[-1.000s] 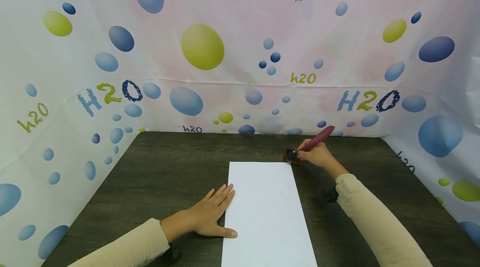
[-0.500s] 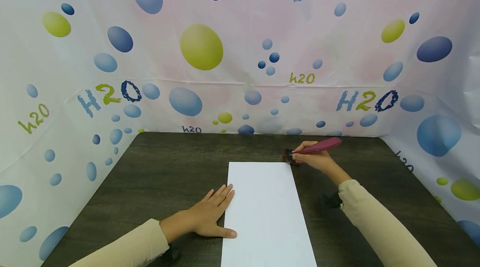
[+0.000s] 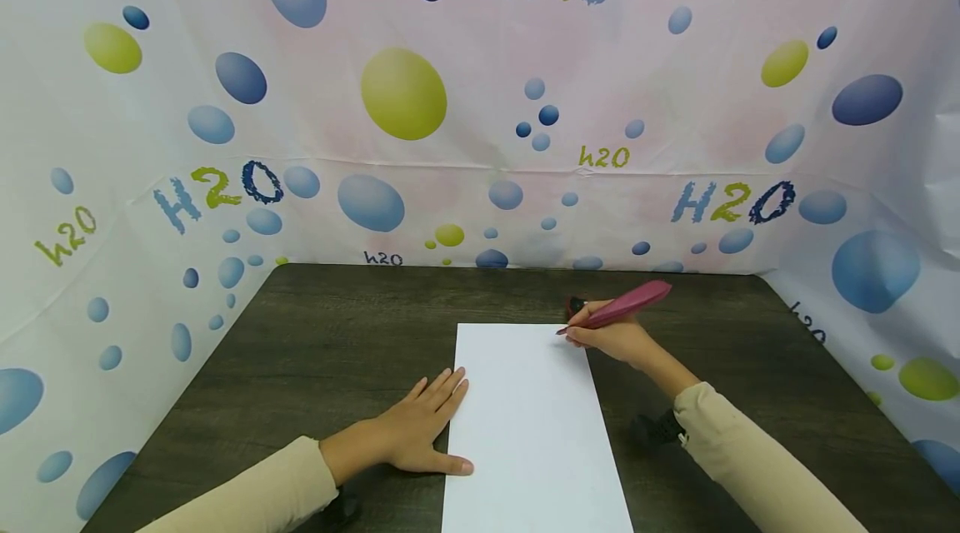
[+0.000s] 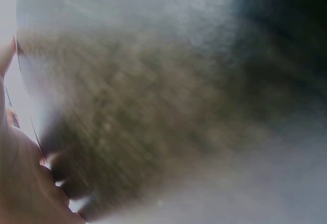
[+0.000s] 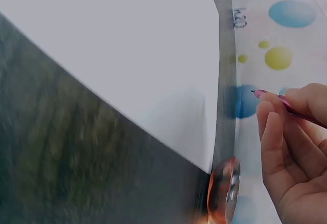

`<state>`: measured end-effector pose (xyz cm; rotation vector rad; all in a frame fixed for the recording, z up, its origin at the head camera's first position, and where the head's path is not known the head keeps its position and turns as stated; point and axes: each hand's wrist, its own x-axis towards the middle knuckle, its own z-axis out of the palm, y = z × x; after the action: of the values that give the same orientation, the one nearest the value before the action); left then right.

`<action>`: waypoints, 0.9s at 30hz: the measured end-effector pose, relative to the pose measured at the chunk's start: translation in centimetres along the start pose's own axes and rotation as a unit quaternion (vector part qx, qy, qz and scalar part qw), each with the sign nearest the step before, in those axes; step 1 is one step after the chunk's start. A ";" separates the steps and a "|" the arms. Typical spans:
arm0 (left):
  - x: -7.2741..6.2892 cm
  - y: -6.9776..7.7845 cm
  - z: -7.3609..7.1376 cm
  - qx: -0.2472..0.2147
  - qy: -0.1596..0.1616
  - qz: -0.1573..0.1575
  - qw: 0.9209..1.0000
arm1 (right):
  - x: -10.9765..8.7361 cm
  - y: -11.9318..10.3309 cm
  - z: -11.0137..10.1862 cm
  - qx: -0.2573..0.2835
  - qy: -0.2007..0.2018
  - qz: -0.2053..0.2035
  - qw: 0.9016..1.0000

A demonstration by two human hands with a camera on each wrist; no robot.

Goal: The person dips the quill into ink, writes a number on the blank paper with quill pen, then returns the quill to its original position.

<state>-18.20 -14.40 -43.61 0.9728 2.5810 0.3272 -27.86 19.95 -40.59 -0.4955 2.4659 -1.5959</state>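
A blank white sheet of paper (image 3: 532, 425) lies lengthwise on the dark table. My left hand (image 3: 420, 429) rests palm down across its left edge, fingers straight and thumb spread. Between thumb and fingers, my right hand (image 3: 615, 339) pinches a burgundy feather pen (image 3: 626, 304), its tip over the paper's far right corner; contact with the sheet cannot be made out. Just beyond that corner stands a small reddish glass inkwell (image 3: 576, 306), partly hidden by the right hand. In the right wrist view the inkwell (image 5: 224, 191) appears below the pen (image 5: 286, 104).
A dark wood-grain table (image 3: 360, 333) extends on both sides of the paper. Behind and beside it hangs a white backdrop (image 3: 480, 208) with blue and green dots and "H2O" lettering. The left wrist view is mostly blur.
The right hand has brought the feather pen from the inkwell toward me and left, over the paper's corner. The left hand has stayed in place.
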 end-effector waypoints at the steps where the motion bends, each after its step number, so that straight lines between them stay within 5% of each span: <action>1: 0.0 0.0 0.0 0.000 0.000 0.000 1.000 | -0.1 -0.1 0.2 0.000 -0.002 -0.001 1.000; 27: 0.1 0.1 0.1 0.002 0.002 -0.005 1.000 | -2.3 0.1 5.4 0.028 0.004 0.014 1.000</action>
<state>-18.20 -14.30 -43.68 0.9624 2.5897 0.3207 -24.04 16.22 -42.99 -0.4462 2.4158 -1.6531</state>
